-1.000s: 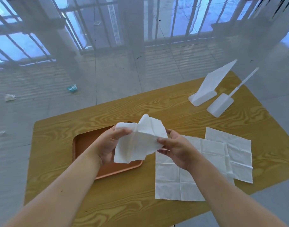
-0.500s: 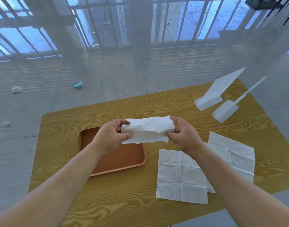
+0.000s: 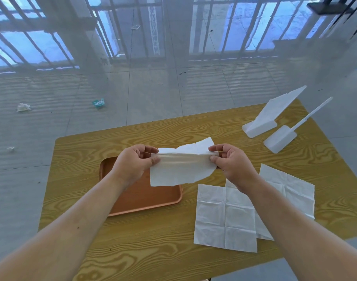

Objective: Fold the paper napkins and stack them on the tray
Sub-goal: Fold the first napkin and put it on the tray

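A white paper napkin (image 3: 181, 167) is stretched in the air between both hands, folded over lengthwise. My left hand (image 3: 133, 165) pinches its left end and my right hand (image 3: 232, 165) pinches its right end. It hangs over the right part of an orange-brown tray (image 3: 145, 199) that lies on the wooden table (image 3: 153, 250). I see nothing lying in the visible part of the tray. To the right, flat unfolded napkins (image 3: 224, 218) lie overlapping on the table, one more (image 3: 291, 189) partly under my right forearm.
Two white plastic stands (image 3: 262, 120) (image 3: 283, 136) rest at the table's far right corner. Bits of crumpled litter (image 3: 98, 102) lie on the grey tiled floor beyond the table. Barred windows run along the back.
The crumpled napkin was pulled out sideways between my hands. Its lower half now hangs down as a flat strip. My hands have moved further apart.
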The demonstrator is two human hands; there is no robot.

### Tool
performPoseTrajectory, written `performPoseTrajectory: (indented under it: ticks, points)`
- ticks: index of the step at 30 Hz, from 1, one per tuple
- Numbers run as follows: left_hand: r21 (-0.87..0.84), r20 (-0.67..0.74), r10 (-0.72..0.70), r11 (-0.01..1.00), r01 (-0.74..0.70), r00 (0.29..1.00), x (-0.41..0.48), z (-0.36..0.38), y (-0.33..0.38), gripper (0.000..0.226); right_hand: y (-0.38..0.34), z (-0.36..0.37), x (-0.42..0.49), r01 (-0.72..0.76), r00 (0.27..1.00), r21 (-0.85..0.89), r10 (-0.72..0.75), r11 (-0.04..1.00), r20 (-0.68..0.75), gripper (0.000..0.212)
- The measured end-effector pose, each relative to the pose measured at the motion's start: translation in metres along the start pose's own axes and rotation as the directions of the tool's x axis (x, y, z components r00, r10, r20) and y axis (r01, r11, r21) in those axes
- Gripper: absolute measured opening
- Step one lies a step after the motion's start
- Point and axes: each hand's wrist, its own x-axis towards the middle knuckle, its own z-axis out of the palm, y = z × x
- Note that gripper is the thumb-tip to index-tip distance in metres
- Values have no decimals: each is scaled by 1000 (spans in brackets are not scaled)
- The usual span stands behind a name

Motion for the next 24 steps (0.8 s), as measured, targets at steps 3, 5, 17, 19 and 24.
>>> performPoseTrajectory:
  ticks: [3,5,17,19,24]
  points:
    - [122,-36,72,990,-67,997,-1,-1,1,19,-2,0,0,60,997,-156,-66,986,-37,17]
    - [154,-33,107,983,-101,994,-1,0,2,22,-3,-1,0,95,993,-255,-109,962,-40,15]
    - [413,49,200,888,-202,979,-14,-10,21,25,-49,-7,-6,230,968,-164,-209,959,136,10]
    - [406,155,135,894,-188,979,-17,-7,31,71,-64,-4,-8,236,954,-103,-210,966,212,9]
    - [397,342,82,890,-223,936,-13,16,63,95,-86,6,-2,201,893,43,-201,979,403,7]
